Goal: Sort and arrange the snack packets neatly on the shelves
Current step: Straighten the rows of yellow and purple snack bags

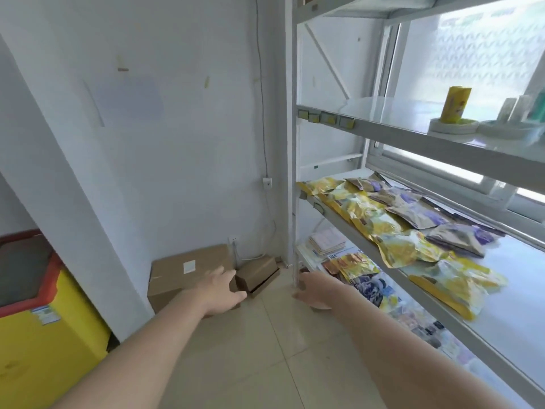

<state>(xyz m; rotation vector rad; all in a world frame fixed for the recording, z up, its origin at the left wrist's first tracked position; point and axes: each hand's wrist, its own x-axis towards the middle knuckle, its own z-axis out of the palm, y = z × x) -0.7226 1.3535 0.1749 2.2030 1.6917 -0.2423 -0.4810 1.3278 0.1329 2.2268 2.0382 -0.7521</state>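
Both arms are stretched forward and low toward the foot of the white shelf unit (292, 143). The left hand (222, 290) is spread wide and holds nothing, in front of a cardboard box (188, 270) on the floor. The right hand (314, 292) is just beside the unit's front post, level with the bottom shelf (303, 250). Its fingers are blurred and turned away, so the width of its grip cannot be told.

The snack packets lie in 2 places. On the middle shelf (516, 290), yellow packets (380, 222) are laid flat in an overlapping row along the front edge, with purple-and-brown packets (413, 208) in a 2nd row behind. Both rows run along the shelf's length. The single packets are slanted rather than squared to the edge, and several yellow ones hang over the lip. On the bottom shelf, mixed packets (358, 265) lie jumbled, with no common direction.

A reach into that lower jumble is judged to be the step in hand. It would be done best if 1 packet were taken by its sealed edge, not crushed, and matched by colour. The packet should then be laid flat — long axis across the shelf, front face up — and drawn back from the lip.
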